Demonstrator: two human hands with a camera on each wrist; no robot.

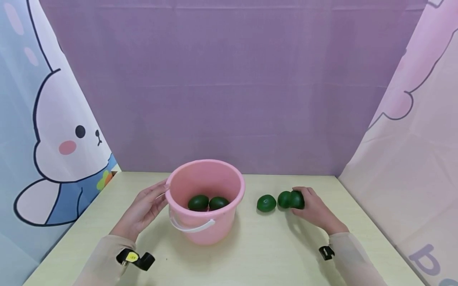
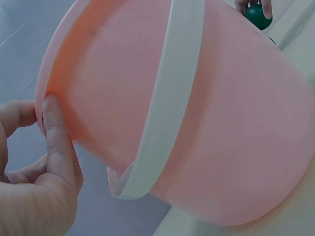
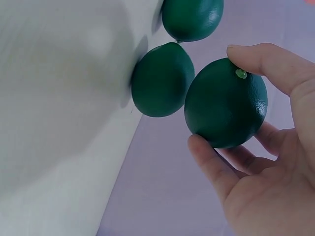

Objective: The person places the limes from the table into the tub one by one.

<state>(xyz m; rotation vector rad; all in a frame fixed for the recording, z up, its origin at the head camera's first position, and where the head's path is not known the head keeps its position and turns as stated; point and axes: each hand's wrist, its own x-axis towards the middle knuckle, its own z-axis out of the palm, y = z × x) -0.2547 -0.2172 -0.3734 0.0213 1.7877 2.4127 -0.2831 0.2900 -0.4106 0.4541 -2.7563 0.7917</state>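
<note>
Hiding the undersides of two inner fruits [image 1: 198, 203], the front wall of the pink bucket [image 1: 222, 222] stands on the bench [image 1: 272, 254]; only the head view shows those fruits, and the left wrist view crops the rim. The right wrist view alone reveals a pale stem mark on the held fruit [image 3: 226, 105], clamped between thumb and fingers of the right hand [image 1: 316, 210], beside two loose fruits [image 1: 266, 203]; contact between neighbours is unclear. The left hand [image 1: 146, 206] pinches the rim.

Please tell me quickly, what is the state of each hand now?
Left hand: pinching the pink bucket's rim.
Right hand: holding one green fruit.
</note>
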